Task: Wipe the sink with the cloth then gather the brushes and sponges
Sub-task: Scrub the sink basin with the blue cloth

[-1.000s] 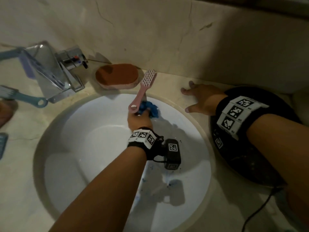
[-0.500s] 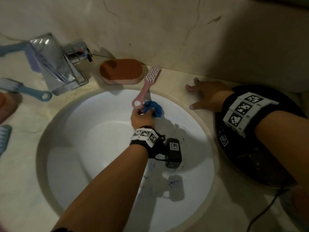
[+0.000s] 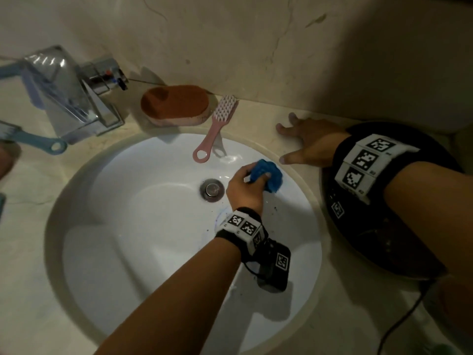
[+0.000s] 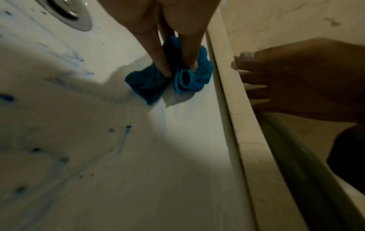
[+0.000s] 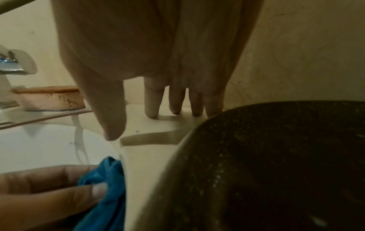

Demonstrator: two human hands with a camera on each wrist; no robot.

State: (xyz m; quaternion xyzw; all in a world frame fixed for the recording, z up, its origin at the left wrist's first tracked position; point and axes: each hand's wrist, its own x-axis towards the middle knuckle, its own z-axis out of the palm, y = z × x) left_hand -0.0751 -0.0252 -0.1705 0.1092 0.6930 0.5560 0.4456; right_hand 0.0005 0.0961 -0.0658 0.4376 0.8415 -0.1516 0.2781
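Fingers of the left hand (image 3: 244, 187) are curled round a bunched blue cloth (image 3: 267, 175), which is pressed against the right inner wall of the white sink (image 3: 128, 226), just below its rim and beside the drain (image 3: 212, 189). The right hand (image 3: 311, 147) is laid flat on the table (image 3: 256, 116), fingers spread, next to a dark pan (image 3: 384, 239). Farther back, a pink brush (image 3: 217, 124) is propped over the rim, with a brown sponge (image 3: 175, 103) beside the tap (image 3: 76, 90); a blue brush (image 3: 33, 140) is seen far left
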